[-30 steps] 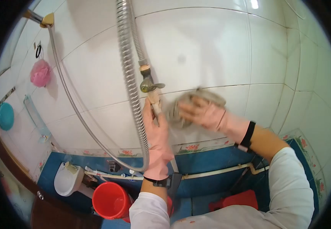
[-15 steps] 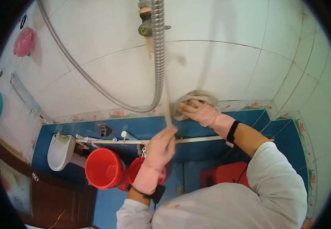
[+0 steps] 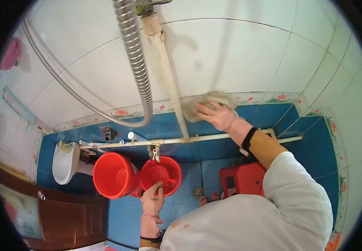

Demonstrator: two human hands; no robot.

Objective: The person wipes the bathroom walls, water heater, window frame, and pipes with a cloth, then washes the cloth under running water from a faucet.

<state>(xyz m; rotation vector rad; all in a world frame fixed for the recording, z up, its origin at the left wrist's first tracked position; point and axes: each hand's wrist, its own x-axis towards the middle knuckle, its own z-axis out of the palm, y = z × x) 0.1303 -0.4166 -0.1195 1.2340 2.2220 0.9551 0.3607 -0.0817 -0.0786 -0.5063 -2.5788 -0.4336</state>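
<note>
My right hand (image 3: 220, 117), in a pink glove with a black band at the wrist, presses a greyish cloth (image 3: 227, 98) flat against the wall. The cloth lies over the floral border strip (image 3: 247, 98) and the top of the blue tiles (image 3: 247, 119), just right of the vertical pipe (image 3: 170, 79). Its edges are blurred. My left hand (image 3: 151, 205), also gloved in pink, hangs low by the near rim of a red basin (image 3: 176, 173). Its fingers are loosely bent and apart, with nothing visible in them. A small tap (image 3: 156, 154) sits above that basin.
A red bucket (image 3: 110, 175) stands left of the basin. A metal shower hose (image 3: 135, 58) loops down in front of the wall. At left are a white urinal-like basin (image 3: 64, 165) and a brown door (image 3: 64, 217). A red plastic object (image 3: 243, 178) rests on the floor.
My left hand has dropped from beside the vertical pipe to the red basin. My right hand stays on the cloth at the border. The view has shifted, and the hose appears further left.
</note>
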